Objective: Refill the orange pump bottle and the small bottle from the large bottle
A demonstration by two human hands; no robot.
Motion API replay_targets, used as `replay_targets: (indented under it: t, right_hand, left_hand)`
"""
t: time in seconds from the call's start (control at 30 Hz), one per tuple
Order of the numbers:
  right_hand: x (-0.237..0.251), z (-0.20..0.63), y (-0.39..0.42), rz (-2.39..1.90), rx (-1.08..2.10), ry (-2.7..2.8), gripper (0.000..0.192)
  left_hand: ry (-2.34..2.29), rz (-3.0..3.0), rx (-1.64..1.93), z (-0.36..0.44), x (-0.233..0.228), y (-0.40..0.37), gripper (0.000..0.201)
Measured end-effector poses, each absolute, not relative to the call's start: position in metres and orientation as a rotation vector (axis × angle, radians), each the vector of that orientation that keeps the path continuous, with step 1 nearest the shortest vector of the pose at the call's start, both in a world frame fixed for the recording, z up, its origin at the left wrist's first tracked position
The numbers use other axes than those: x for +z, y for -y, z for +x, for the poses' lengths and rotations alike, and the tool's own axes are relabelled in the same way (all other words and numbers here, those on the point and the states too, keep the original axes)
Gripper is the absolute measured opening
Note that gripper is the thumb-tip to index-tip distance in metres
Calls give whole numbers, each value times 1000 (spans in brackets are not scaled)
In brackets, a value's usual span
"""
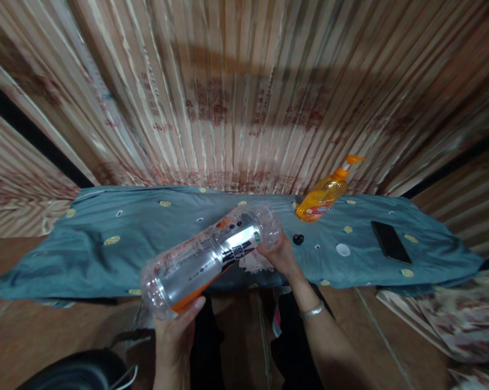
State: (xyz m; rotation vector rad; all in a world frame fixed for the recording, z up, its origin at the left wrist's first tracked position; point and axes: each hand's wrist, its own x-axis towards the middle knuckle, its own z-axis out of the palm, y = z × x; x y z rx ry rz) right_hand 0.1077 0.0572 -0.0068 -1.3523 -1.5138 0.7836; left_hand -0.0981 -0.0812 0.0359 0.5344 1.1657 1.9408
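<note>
- In the head view, both hands are holding a large clear plastic bottle (212,254) on its side, tilted, just above the near edge of a table draped in a blue-grey cloth (106,238).
- The left hand (175,330) is cupping the bottle's base from below, its fingers pressing up against the bottom; how far they are spreading cannot be told.
- The right hand (279,254), with a silver bracelet (313,311) at the wrist, is gripping the far end of the bottle near its neck, fingers curling around it.
- The bottle is showing a silver, orange and black label, and it appears to be empty.
- An orange pump bottle (323,196) is lying tilted on the cloth, well apart from the hands, at the far edge.
- A small black cap (297,239) is sitting just beside the right hand, with a white round lid (342,249) farther right.
- A dark phone (391,241) is lying flat near the right end.
</note>
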Motion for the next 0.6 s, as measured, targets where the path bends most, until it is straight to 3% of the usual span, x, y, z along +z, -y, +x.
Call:
replay_targets:
  t: [0.4, 0.6]
  right_hand:
    - [-1, 107, -55, -1415, 785, 1520, 72]
    - [4, 107, -53, -1331, 764, 1549, 76]
  left_hand:
    - [-1183, 526, 1952, -94, 38, 79, 93]
    - [-1196, 647, 2005, -106, 19, 76, 103]
